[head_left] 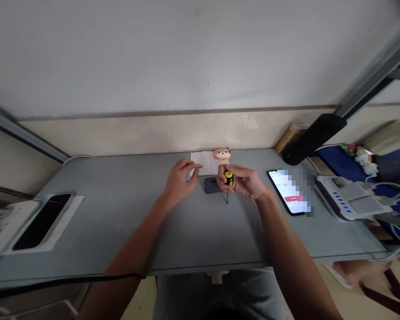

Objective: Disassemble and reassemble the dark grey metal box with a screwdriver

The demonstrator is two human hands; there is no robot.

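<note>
My right hand (pixel 243 181) is closed round a screwdriver (pixel 229 178) with a black and yellow handle; its thin shaft points down toward the desk. Beneath and just left of that hand lies a small dark grey box (pixel 211 186) with slots in its face, partly hidden by the fingers. My left hand (pixel 184 178) hovers left of the box, thumb and fingers apart, with nothing in it. Behind the box is a white sheet of paper (pixel 202 162), and on its right end sits an orange and white animal-faced case (pixel 222 154).
Right of my hand lies a lit phone (pixel 288 191), beside a power strip (pixel 342 200) with chargers and cables. A black cylinder (pixel 315 138) leans near the wall by a book (pixel 290 137). At the left, a dark phone (pixel 44 221) rests on white paper.
</note>
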